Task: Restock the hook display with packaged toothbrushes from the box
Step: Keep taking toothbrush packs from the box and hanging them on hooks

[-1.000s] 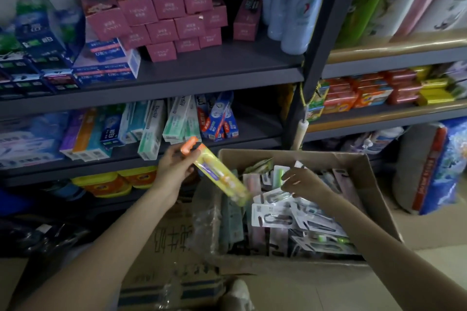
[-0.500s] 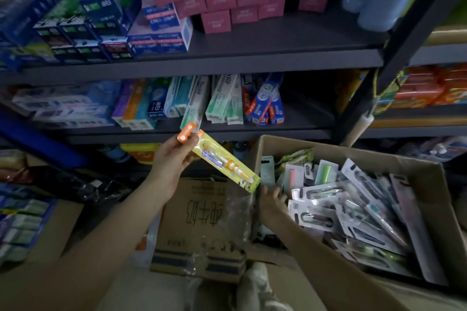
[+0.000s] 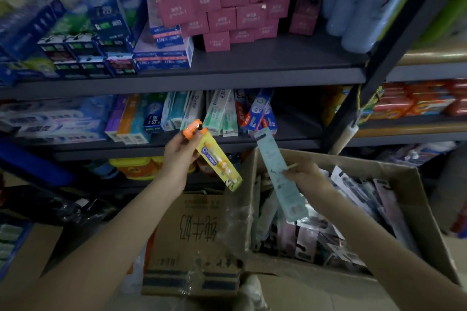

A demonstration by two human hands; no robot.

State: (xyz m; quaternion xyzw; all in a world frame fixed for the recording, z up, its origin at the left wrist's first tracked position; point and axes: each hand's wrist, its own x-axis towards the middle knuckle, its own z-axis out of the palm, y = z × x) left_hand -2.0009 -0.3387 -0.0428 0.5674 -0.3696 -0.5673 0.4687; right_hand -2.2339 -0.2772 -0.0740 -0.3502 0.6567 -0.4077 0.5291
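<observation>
Above the open cardboard box (image 3: 394, 174), her left hand (image 3: 180, 151) grips a yellow toothbrush pack (image 3: 218, 161) while her right hand (image 3: 307, 175) pinches a pale blue toothbrush pack (image 3: 275, 166).

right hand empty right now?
No, the right hand grips a pale blue toothbrush pack, lifted above the cardboard box.

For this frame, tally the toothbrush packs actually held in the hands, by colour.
Yellow pack with orange top, in the left hand: 1
Pale blue pack, in the right hand: 1
Total: 2
</observation>
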